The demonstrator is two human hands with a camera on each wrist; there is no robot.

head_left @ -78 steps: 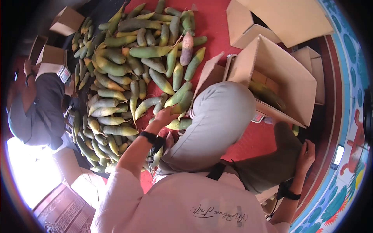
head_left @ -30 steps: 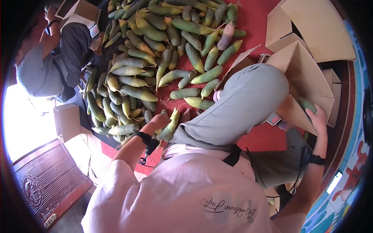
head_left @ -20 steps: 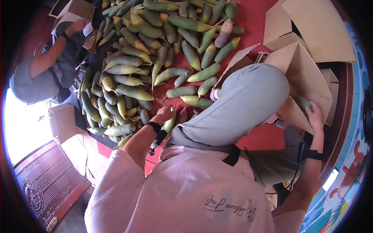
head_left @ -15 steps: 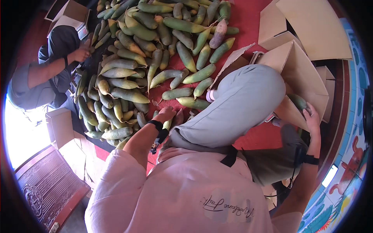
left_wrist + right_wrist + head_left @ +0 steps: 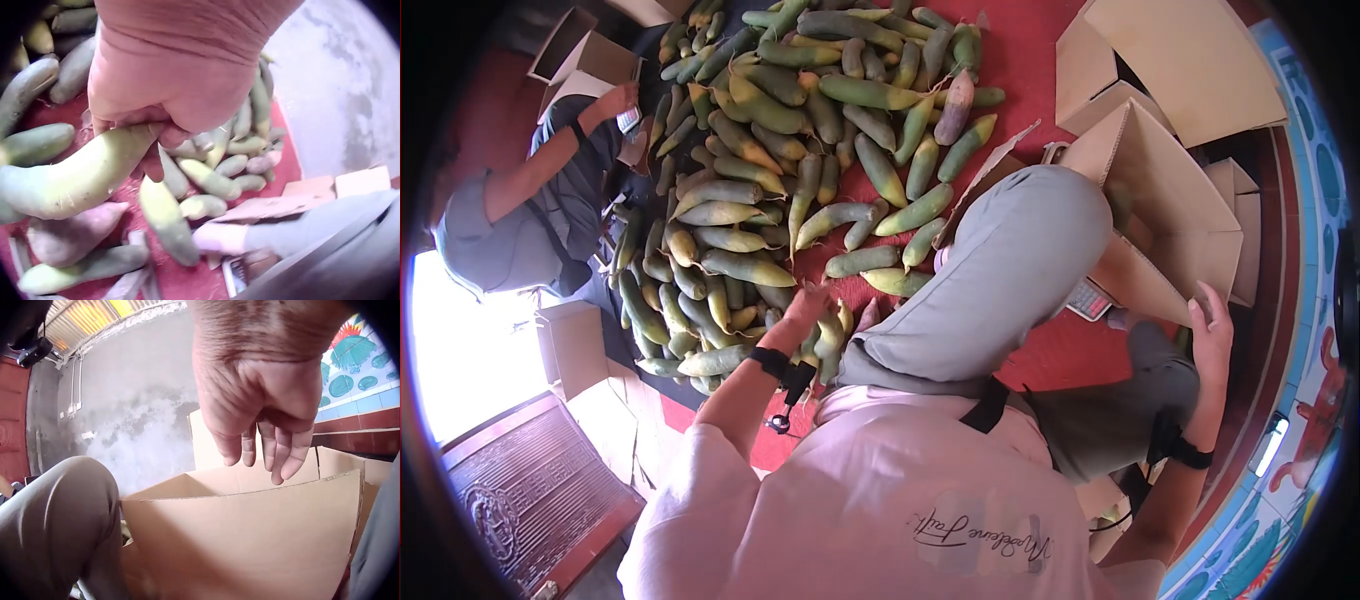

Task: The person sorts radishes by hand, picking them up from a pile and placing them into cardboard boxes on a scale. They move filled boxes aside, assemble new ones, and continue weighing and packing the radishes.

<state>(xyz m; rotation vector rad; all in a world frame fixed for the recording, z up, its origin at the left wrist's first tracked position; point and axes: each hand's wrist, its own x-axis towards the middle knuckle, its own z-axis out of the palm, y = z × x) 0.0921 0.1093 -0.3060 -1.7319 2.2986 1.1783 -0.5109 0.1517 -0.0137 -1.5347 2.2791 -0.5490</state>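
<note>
My left hand (image 5: 802, 308) (image 5: 172, 75) is low at the near side of a heap of long green radishes (image 5: 745, 270). In the left wrist view its fingers pinch the thin end of a curved, pale green radish (image 5: 81, 178). A pinkish root (image 5: 75, 234) lies just below that radish. My right hand (image 5: 1212, 335) (image 5: 262, 406) hangs over the near edge of a cardboard box (image 5: 1170, 190) (image 5: 250, 537), fingers loosely bent and holding nothing. Whether its fingertips touch the edge cannot be told. A green radish (image 5: 1118, 200) is partly visible inside the box.
A bent knee (image 5: 1020, 260) stands between the heap and the box. A scale (image 5: 1088, 300) sits on the red mat (image 5: 1040, 360) beside the box. More cartons (image 5: 1100, 60) are behind. Another person (image 5: 520, 225) works at the left; a carved wooden chair (image 5: 530, 490) stands nearby.
My right hand has come off the green radish at the box and now hangs empty over the edge. My left hand has shifted slightly left, and its radish shows more clearly.
</note>
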